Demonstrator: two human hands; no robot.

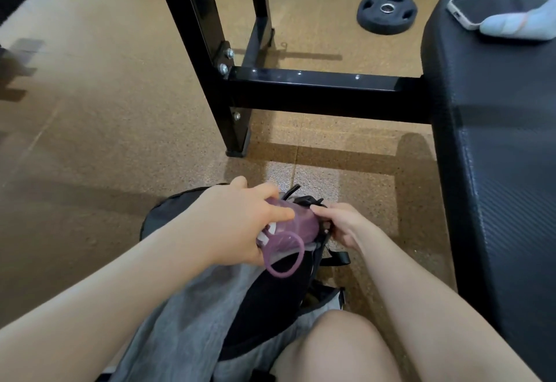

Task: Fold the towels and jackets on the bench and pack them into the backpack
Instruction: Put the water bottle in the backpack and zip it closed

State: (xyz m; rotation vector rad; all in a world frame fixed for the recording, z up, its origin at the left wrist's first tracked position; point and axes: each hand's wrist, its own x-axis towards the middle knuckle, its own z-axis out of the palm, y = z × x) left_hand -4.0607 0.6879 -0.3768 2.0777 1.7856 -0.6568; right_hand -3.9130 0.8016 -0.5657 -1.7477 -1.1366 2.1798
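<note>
Purple and translucent, one water bottle (296, 225) lies tilted over the open top of one black backpack (264, 300) that stands on the speckled cork floor (90, 141), just beside the person's bare knee (340, 348). The left hand (240, 225) has its grip curled round the bottle's upper body, thumb on top and fingers beneath, with the bottle's purple carry loop (284, 257) hanging free below the palm. The right hand (343, 225) has its grip pinched on the backpack's black rim and straps at the bottle's far end; how tightly it closes cannot be told. One grey cloth (192, 321) drapes over the backpack's near side and down toward the person's lap.

The padded black desk (496, 171) runs along the right, its long left edge well apart from the backpack, with a strip of bare floor between them. At the desk's far end lie one phone (478, 5) and, touching it, one pale blue folded cloth (523, 25) at the far right corner. A black steel frame (301, 93) crosses beyond the backpack, its upright foot near the bag's far side. One weight plate (387, 12) lies flat on the floor past the frame. To the left the floor stretches open.
</note>
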